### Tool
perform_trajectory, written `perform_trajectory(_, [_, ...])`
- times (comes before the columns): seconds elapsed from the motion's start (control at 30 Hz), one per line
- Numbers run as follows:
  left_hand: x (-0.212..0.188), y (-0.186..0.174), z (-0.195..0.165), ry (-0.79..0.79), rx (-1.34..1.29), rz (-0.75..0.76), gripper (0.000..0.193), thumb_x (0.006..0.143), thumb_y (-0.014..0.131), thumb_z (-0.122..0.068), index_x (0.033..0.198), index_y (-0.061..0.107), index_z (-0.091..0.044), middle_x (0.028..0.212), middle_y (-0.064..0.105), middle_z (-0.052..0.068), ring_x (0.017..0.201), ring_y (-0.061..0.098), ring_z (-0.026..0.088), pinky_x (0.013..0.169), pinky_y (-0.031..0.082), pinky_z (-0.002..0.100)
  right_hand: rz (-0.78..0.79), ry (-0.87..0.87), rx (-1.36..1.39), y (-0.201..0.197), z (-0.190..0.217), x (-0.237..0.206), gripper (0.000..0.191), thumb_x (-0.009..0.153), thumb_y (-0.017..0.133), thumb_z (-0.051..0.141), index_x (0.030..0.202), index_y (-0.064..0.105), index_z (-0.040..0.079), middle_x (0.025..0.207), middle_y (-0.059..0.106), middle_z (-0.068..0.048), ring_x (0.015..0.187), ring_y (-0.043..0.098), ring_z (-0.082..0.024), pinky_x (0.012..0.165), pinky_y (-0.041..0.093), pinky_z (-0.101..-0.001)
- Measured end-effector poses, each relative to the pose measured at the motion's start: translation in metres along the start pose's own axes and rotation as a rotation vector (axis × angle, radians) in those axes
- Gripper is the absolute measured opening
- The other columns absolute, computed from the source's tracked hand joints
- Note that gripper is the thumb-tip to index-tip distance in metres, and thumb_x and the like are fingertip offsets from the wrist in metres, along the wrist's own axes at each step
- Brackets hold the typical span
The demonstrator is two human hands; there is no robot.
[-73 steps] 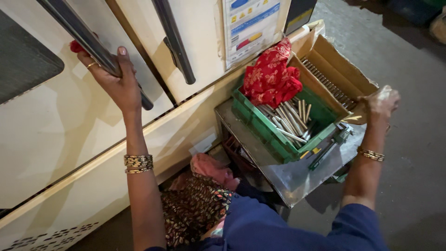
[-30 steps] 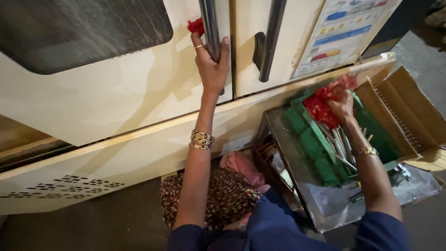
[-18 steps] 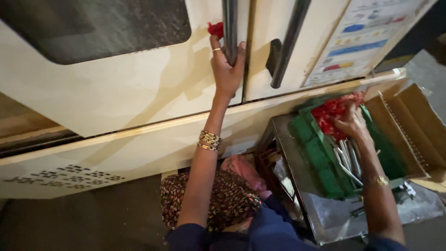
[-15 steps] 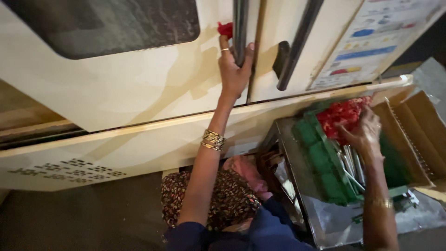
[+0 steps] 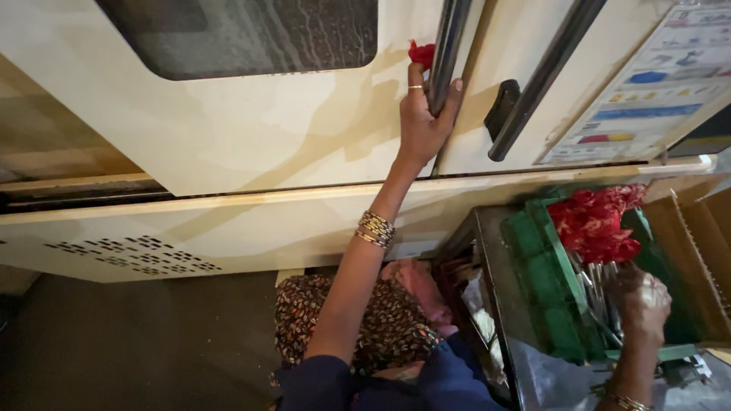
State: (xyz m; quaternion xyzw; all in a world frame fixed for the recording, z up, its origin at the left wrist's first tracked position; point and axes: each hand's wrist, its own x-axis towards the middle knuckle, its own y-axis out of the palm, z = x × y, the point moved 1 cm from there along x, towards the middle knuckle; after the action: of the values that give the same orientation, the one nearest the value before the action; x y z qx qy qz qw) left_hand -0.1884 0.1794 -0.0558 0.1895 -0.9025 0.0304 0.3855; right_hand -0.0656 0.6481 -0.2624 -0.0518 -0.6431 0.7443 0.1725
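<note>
My left hand (image 5: 422, 122) is raised and wrapped around a dark vertical door handle (image 5: 451, 38) on a cream machine cabinet. A small red scrap of cloth (image 5: 421, 53) sticks out at its fingertips. My right hand (image 5: 640, 301) reaches down into a green plastic crate (image 5: 544, 281), with its fingers curled over a bundle of metal rods (image 5: 598, 283). The back of the hand hides whether it grips any. A crumpled red cloth (image 5: 598, 224) lies in the crate just above that hand.
A second dark handle (image 5: 541, 76) and a coloured chart (image 5: 647, 106) are on the right door, and a dark window (image 5: 244, 34) on the left door. The crate sits on a metal tray (image 5: 533, 373) beside an open cardboard box (image 5: 689, 251). The floor lies at lower left.
My right hand has moved from the box edge to the red cloth, then down onto the rods. My left hand has stayed on the handle while the view has swung left.
</note>
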Motion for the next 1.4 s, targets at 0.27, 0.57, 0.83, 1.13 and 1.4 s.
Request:
perform_trajectory(0.27, [0.002, 0.0, 0.0, 0.014, 0.007, 0.016, 0.035, 0.102, 0.068, -0.023, 0.12, 0.042, -0.006, 0.062, 0.047, -0.003, 0.055, 0.041, 0.005, 0.051, 0.034, 0.027, -0.034, 0.025, -0.03, -0.005, 0.004, -0.008, 0.043, 0.085, 0.081, 0.041, 0.122, 0.078, 0.021, 0.111, 0.075, -0.019, 0.107, 0.071, -0.041, 0.096, 0.056, -0.0513])
perform_trajectory(0.57, [0.002, 0.0, 0.001, 0.032, 0.011, 0.005, 0.035, 0.102, 0.068, -0.022, 0.118, 0.041, -0.006, 0.062, 0.048, -0.002, 0.055, 0.042, 0.007, 0.052, 0.035, 0.028, -0.336, -0.16, 0.269, -0.009, 0.0, -0.014, 0.02, 0.11, 0.074, 0.031, 0.116, 0.08, 0.013, 0.1, 0.076, -0.013, 0.091, 0.075, -0.028, 0.083, 0.058, -0.0391])
perform_trajectory(0.83, [-0.001, 0.005, 0.0, 0.034, 0.013, -0.006, 0.039, 0.101, 0.068, -0.021, 0.126, 0.045, -0.003, 0.064, 0.055, -0.001, 0.055, 0.049, 0.006, 0.052, 0.039, 0.027, -0.348, -0.361, 0.919, -0.08, 0.073, 0.005, 0.007, 0.11, 0.07, -0.002, 0.116, 0.072, -0.002, 0.109, 0.074, -0.009, 0.097, 0.069, -0.017, 0.086, 0.057, -0.0307])
perform_trajectory(1.13, [-0.004, 0.011, 0.008, -0.013, -0.021, -0.003, 0.042, 0.102, 0.069, -0.02, 0.123, 0.038, -0.001, 0.069, 0.056, -0.002, 0.061, 0.045, 0.004, 0.054, 0.038, 0.024, -0.212, -0.542, 1.275, -0.139, 0.165, -0.004, 0.014, 0.109, 0.065, -0.009, 0.123, 0.066, -0.008, 0.124, 0.071, -0.014, 0.109, 0.07, -0.018, 0.101, 0.059, -0.0324])
perform_trajectory(1.4, [-0.004, 0.01, 0.006, -0.01, -0.034, 0.002, 0.043, 0.103, 0.069, -0.018, 0.121, 0.033, -0.003, 0.07, 0.054, -0.002, 0.061, 0.04, 0.003, 0.054, 0.034, 0.024, -0.056, -0.325, 1.612, -0.147, 0.178, -0.004, 0.019, 0.113, 0.062, 0.009, 0.13, 0.064, -0.001, 0.114, 0.071, -0.012, 0.104, 0.072, -0.016, 0.091, 0.063, -0.0311])
